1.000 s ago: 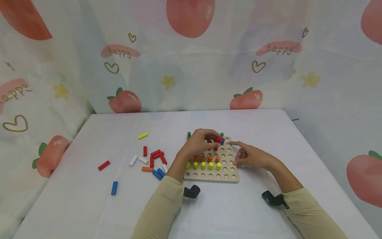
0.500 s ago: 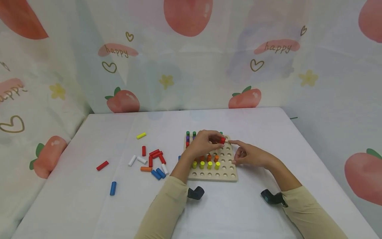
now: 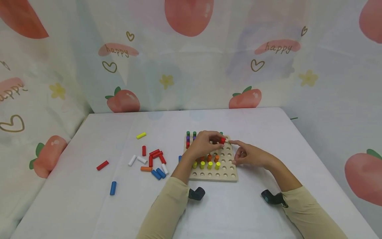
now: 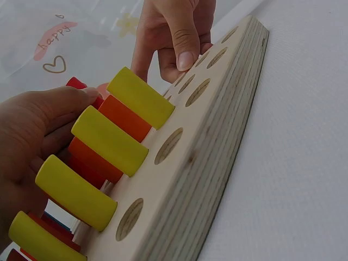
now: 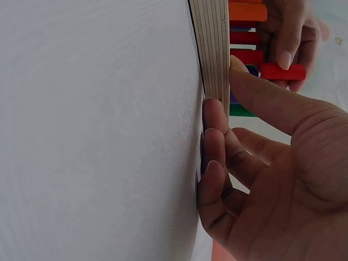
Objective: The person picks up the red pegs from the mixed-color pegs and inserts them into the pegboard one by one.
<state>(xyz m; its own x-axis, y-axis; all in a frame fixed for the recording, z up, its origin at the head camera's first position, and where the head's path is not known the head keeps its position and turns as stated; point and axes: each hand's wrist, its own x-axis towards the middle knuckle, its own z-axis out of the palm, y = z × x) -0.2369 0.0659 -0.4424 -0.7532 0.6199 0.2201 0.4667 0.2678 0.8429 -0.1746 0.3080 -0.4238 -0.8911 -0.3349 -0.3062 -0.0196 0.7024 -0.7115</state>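
Observation:
My left hand (image 3: 203,144) pinches a red peg (image 3: 222,140) between thumb and fingers over the far right part of a wooden pegboard (image 3: 229,178). In the right wrist view the held red peg (image 5: 293,72) lies level with the board's standing pegs. My right hand (image 3: 253,156) holds the board's right edge, its thumb on the rim and several curled fingers (image 5: 213,144) against the side. A row of yellow pegs (image 4: 111,140) stands in the board, with orange pegs (image 3: 209,158) behind them. Green pegs (image 3: 194,133) line the far side. My left hand hides part of the board.
Loose pegs lie left of the board: several red pegs (image 3: 150,161), white pegs (image 3: 132,160), blue pegs (image 3: 113,188), an orange peg (image 3: 146,169) and a yellow peg (image 3: 141,135). A white cloth (image 3: 226,212) covers the table.
My left hand has moved slightly right with the red peg. A purple peg seen beside it a second ago is now hidden in the head view. My right hand stays at the board's edge.

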